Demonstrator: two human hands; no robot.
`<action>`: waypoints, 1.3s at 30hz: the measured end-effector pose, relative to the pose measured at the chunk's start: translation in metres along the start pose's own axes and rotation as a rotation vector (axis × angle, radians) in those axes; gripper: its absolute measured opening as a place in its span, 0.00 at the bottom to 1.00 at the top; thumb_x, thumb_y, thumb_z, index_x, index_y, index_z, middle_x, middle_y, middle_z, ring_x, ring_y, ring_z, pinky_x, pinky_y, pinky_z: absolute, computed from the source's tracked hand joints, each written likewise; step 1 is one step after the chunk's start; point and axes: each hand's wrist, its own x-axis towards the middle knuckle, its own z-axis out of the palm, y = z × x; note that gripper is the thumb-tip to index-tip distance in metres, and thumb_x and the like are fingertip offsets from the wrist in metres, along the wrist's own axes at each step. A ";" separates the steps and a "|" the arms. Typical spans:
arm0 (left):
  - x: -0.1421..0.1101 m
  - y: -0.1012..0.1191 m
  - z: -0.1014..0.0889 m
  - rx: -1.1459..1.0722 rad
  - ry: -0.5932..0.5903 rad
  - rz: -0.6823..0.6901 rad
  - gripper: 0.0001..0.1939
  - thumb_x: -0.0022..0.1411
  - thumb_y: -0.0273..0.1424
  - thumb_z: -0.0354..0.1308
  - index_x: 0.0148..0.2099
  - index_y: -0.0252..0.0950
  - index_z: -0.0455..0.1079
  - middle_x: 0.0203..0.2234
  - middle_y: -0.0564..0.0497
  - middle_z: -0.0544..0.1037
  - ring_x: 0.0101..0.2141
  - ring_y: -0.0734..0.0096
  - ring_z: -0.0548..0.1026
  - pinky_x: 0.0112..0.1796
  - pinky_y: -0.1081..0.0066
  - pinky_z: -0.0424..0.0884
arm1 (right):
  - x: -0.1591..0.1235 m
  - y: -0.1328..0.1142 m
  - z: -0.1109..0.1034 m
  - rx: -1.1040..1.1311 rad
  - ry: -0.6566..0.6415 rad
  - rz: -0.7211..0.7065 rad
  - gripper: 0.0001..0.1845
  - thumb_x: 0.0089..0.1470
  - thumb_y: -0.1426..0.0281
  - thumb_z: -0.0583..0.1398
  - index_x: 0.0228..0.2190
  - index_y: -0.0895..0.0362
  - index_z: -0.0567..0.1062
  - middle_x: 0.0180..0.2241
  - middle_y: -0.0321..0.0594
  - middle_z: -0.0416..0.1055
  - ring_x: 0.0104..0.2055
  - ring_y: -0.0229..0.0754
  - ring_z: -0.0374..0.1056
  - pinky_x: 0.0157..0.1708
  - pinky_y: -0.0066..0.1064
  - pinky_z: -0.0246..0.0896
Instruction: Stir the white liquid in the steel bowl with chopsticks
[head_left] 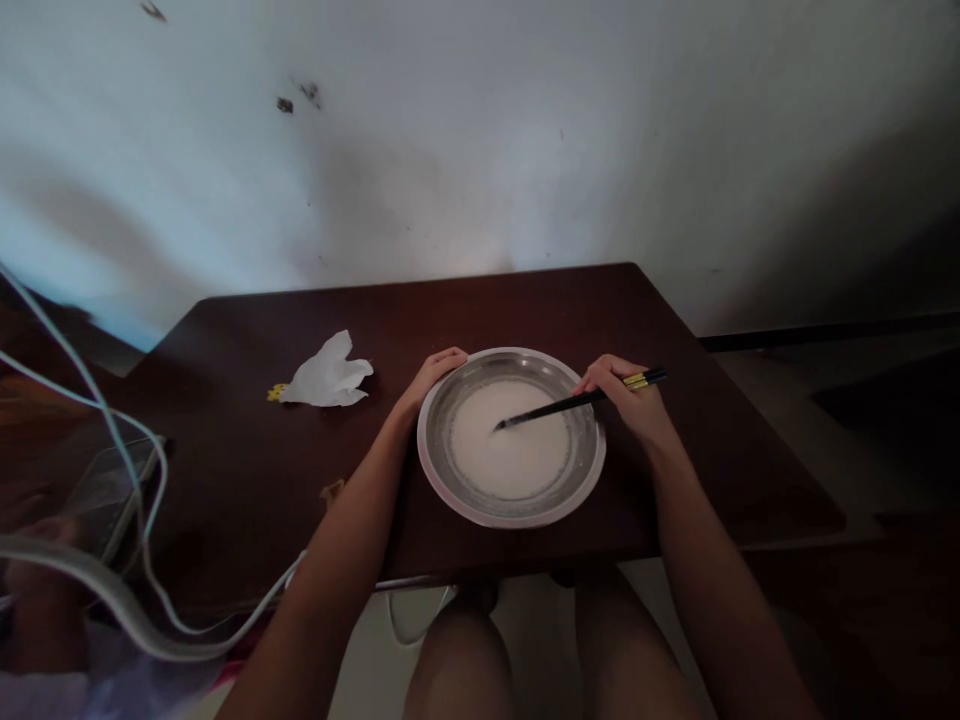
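On tabletop (247,345), near front edge: metal bowl (511,520) of pale liquid (517,455); likely stiff, slosh-prone, best held by opposite rims. Left hand (433,377) against rim, grip unclear; right hand (628,392), fingers closed round light chopsticks (555,408).

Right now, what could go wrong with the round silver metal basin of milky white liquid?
The basin sits near the front edge of the dark brown table, so a bump might spill the liquid onto the person's bare legs. Brisk stirring by the right hand with the slim black, gold-banded chopsticks could splash it over the rim.
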 end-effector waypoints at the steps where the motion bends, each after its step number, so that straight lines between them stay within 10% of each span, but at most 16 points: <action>1: 0.000 0.000 0.000 -0.001 -0.002 0.000 0.14 0.47 0.39 0.62 0.28 0.33 0.68 0.20 0.56 0.68 0.22 0.79 0.64 0.25 0.77 0.59 | 0.000 0.000 0.000 0.007 0.045 -0.012 0.16 0.56 0.65 0.59 0.18 0.55 0.72 0.21 0.34 0.72 0.27 0.37 0.68 0.32 0.30 0.61; 39: 0.000 0.001 0.002 0.001 -0.009 0.000 0.13 0.47 0.39 0.61 0.28 0.34 0.67 0.19 0.56 0.68 0.21 0.78 0.63 0.24 0.76 0.59 | 0.000 0.001 0.001 0.071 0.049 -0.010 0.19 0.55 0.61 0.59 0.16 0.54 0.69 0.18 0.34 0.70 0.24 0.37 0.67 0.31 0.31 0.61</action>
